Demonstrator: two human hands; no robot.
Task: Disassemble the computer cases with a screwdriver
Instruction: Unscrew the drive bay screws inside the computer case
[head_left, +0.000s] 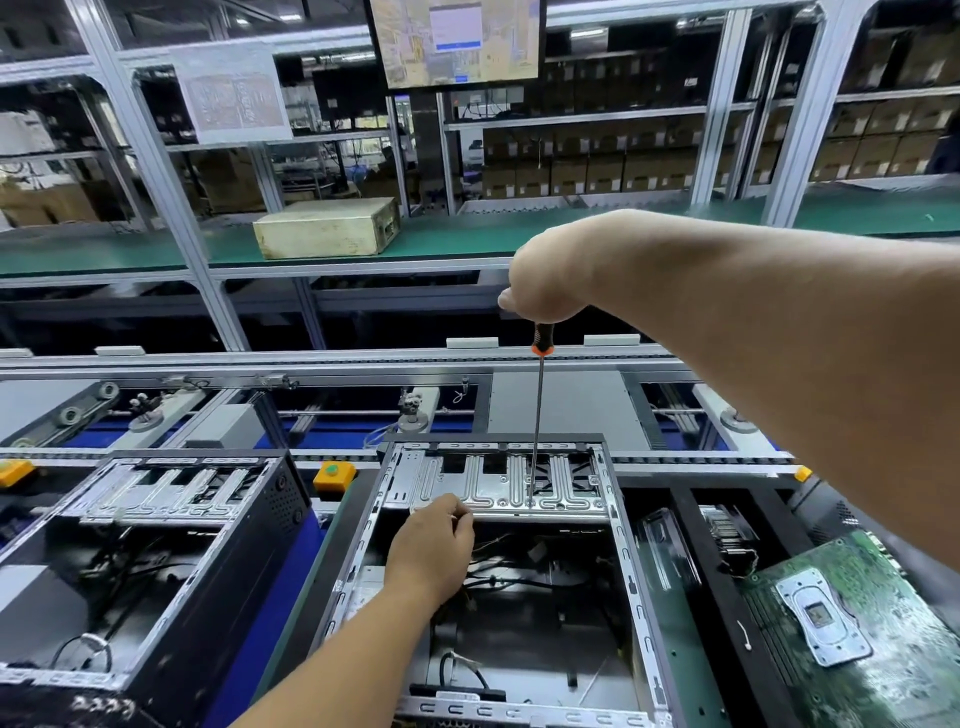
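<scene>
**Backing a screw out of the drive bracket**

The right hand (545, 280), in the upper middle of the frame, is clamped around the handle of a long screwdriver (537, 415), held nearly upright. Its tip meets the silver bracket (498, 493) at the far end of the open middle case (621, 545), at frame centre. The left hand (436, 540) has its fingers curled against the bracket's near edge; whether it pinches anything I cannot tell. A second open case (156, 519) sits at lower left, and a green board (883, 623) lies at lower right.

To do this step well, I judge the shaft should stay square to the screw head, with steady downward pressure so the bit does not cam out. The left hand should brace the bracket and catch the screw, clear of the loose wires (493, 577) below.
</scene>
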